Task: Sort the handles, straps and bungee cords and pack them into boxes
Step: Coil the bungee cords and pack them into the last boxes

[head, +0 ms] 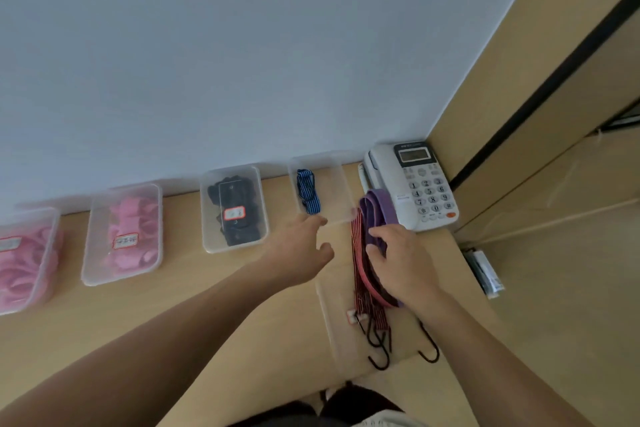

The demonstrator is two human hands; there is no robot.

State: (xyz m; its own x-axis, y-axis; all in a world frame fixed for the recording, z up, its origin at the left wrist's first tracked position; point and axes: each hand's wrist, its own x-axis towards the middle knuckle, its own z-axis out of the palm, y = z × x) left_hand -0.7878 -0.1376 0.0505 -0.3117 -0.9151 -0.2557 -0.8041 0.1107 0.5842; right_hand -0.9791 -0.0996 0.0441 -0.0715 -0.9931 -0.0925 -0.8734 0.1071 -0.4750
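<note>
**Right hand grips strap, left reaches far box**

Head view: the right hand (401, 260) curls its fingers (375, 248) round the purple strap (379, 206), which lies with the red cords (358, 253) over a near box (329, 322) at the desk (207, 305) edge, beside the phone (415, 184). The left hand (301, 250) holds nothing, fingers loose and slightly spread, at the rim of the far box (334, 180), where a blue cord (308, 192) lies.

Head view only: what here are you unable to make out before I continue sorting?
In the head view:
- Red-bordered white label on the clear plastic box of black handles: print blurred, too small.
- Leftmost clear box of pink pieces: cut off by the left edge.
- Flat purple strap: partly hidden under the gripping right hand.
- Left hand: contact with the clear box holding the blue striped bungee cord unclear.
</note>
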